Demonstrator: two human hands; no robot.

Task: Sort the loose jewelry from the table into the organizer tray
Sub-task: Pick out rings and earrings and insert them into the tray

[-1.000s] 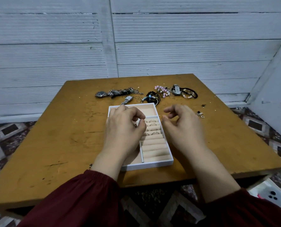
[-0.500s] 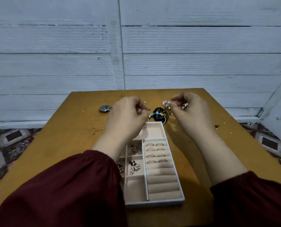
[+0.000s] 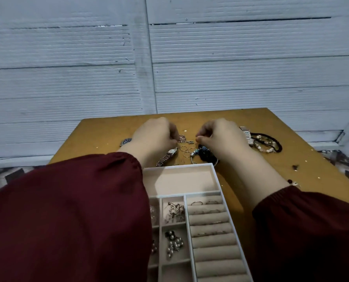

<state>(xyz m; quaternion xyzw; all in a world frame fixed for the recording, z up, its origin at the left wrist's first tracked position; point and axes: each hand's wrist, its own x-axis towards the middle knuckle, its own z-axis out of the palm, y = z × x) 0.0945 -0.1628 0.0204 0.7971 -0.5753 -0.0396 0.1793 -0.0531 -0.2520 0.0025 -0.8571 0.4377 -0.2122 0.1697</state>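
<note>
Though its rim is white, the organizer tray [image 3: 179,167] is lined beige.

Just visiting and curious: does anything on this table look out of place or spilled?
Nothing looks spilled or broken. Most loose jewelry clusters beyond the tray, but a small dark piece and another bit beside the right sleeve lie apart toward the table's right edge, easy to overlook.

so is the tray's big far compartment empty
Empty where visible: the far compartment shows only bare beige lining; the sleeve hides its left edge.
</note>
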